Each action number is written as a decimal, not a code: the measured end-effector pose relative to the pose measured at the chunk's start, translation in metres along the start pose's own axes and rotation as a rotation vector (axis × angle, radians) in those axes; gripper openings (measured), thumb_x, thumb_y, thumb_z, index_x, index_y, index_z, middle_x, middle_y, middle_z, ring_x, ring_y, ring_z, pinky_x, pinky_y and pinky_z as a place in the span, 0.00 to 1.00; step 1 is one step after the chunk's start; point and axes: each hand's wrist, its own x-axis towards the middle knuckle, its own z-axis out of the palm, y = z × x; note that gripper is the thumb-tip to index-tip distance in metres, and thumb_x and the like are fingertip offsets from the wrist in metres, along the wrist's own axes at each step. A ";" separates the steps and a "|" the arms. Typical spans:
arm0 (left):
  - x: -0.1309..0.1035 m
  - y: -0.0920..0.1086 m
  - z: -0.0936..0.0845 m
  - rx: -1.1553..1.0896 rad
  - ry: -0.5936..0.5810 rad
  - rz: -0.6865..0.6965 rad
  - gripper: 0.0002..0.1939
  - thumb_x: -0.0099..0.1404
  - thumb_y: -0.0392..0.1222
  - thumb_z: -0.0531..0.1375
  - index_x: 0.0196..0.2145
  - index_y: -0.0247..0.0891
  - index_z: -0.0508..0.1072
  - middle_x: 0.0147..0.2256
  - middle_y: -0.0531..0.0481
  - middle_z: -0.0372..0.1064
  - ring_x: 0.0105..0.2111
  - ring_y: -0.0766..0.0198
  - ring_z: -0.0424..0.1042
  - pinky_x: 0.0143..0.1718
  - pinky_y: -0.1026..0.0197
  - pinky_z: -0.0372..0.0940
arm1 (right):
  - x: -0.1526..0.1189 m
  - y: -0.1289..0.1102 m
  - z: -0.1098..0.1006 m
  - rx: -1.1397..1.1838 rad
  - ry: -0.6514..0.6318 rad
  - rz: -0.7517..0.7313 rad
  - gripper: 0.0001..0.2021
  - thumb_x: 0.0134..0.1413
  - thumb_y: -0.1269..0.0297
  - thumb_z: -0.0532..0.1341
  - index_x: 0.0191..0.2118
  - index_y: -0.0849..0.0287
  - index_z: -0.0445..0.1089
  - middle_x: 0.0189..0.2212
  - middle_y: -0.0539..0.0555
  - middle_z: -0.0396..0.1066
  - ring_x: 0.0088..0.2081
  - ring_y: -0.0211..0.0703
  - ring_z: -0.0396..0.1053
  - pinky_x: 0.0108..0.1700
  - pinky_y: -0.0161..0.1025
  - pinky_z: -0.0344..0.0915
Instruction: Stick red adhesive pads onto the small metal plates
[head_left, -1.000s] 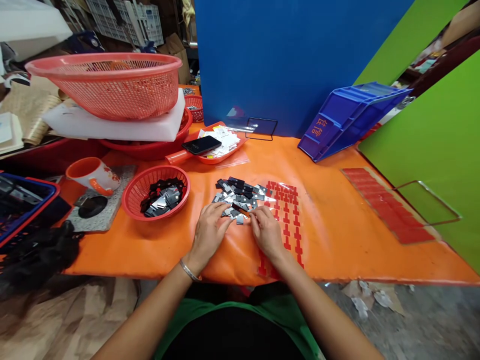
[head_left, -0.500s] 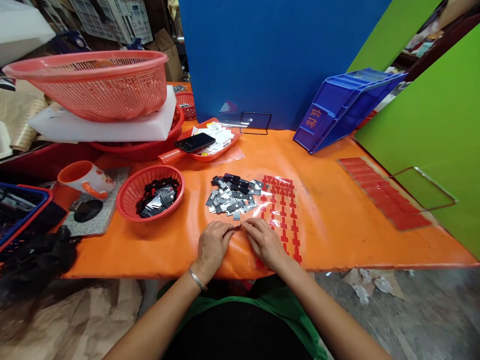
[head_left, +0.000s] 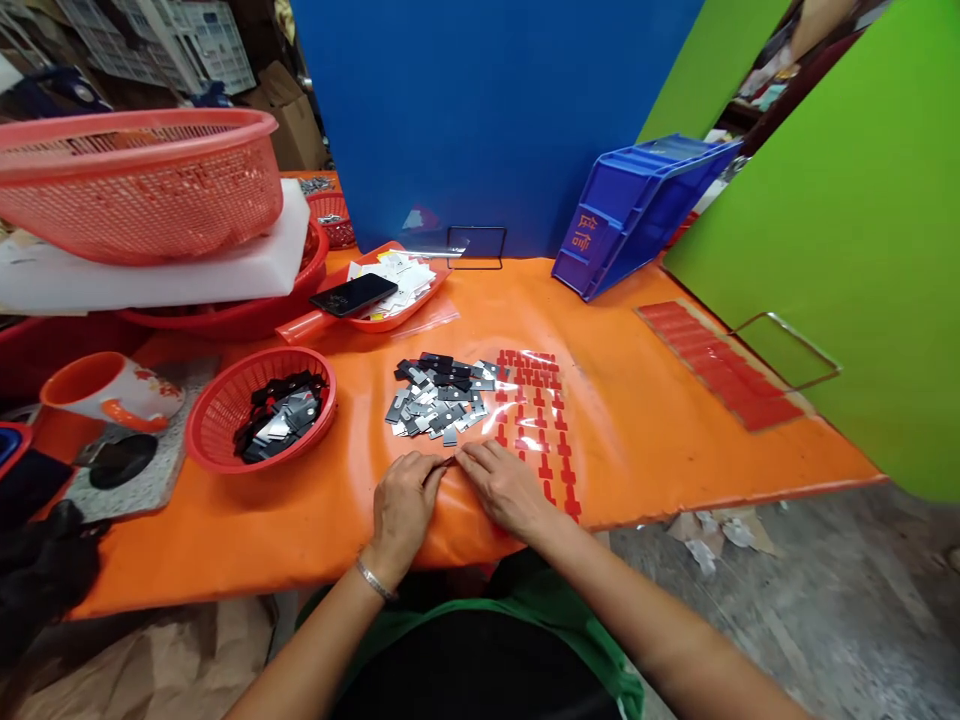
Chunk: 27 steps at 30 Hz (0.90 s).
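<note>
My left hand (head_left: 403, 506) and my right hand (head_left: 504, 488) meet at the table's front. Their thumbs and fingers pinch a small dark flat piece (head_left: 450, 461) between them; most of it is covered by the fingertips. Just beyond lies a loose pile of small black and silver metal plates (head_left: 439, 400). A clear sheet with rows of red T-shaped stickers (head_left: 540, 397) lies to the right of the pile, partly under my right hand and forearm. On the left stands a red basket (head_left: 210, 410) with more black and silver plates inside.
An orange scoop (head_left: 304, 327) holds white paper slips, with a black phone (head_left: 354, 295) on top. Left are a mug (head_left: 112, 388) and a large pink basket (head_left: 150, 200) on white foam. A blue bin (head_left: 622, 215) tilts at the back. Red sticker strips (head_left: 720, 360) lie right.
The view has turned right, so everything on the table appears farther left. Both hands stay together, pinching the small dark piece in front of the pile.
</note>
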 end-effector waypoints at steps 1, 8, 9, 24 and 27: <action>0.001 0.000 -0.001 0.000 -0.012 -0.016 0.10 0.65 0.40 0.55 0.40 0.39 0.75 0.35 0.47 0.73 0.37 0.59 0.71 0.40 0.57 0.65 | 0.001 0.000 -0.001 0.036 0.014 0.023 0.16 0.63 0.71 0.49 0.54 0.60 0.63 0.47 0.62 0.68 0.43 0.48 0.65 0.42 0.47 0.68; 0.019 0.002 -0.009 -0.361 -0.114 -0.261 0.11 0.61 0.45 0.58 0.40 0.40 0.74 0.37 0.47 0.75 0.37 0.57 0.74 0.39 0.58 0.66 | 0.018 0.070 -0.025 0.260 0.344 0.518 0.07 0.58 0.69 0.52 0.35 0.57 0.66 0.32 0.55 0.69 0.35 0.44 0.66 0.37 0.40 0.65; 0.025 0.004 -0.009 -0.453 -0.129 -0.293 0.11 0.60 0.45 0.59 0.39 0.39 0.74 0.36 0.47 0.76 0.37 0.57 0.74 0.38 0.58 0.67 | 0.022 0.087 -0.029 0.231 0.354 0.609 0.06 0.56 0.69 0.52 0.33 0.58 0.65 0.31 0.54 0.68 0.34 0.44 0.66 0.37 0.40 0.64; 0.146 0.071 0.042 -1.060 -0.255 -0.617 0.04 0.61 0.32 0.59 0.32 0.34 0.64 0.27 0.47 0.72 0.23 0.67 0.73 0.29 0.62 0.71 | 0.058 0.163 -0.041 0.065 -0.002 0.790 0.04 0.46 0.73 0.57 0.28 0.59 0.67 0.31 0.53 0.67 0.30 0.39 0.63 0.32 0.33 0.55; 0.161 0.079 0.061 -1.054 -0.269 -0.646 0.04 0.62 0.32 0.58 0.32 0.34 0.64 0.25 0.49 0.70 0.21 0.69 0.72 0.27 0.64 0.70 | 0.063 0.168 -0.043 0.066 -0.051 0.811 0.04 0.43 0.75 0.58 0.27 0.59 0.67 0.26 0.51 0.67 0.26 0.37 0.61 0.29 0.33 0.54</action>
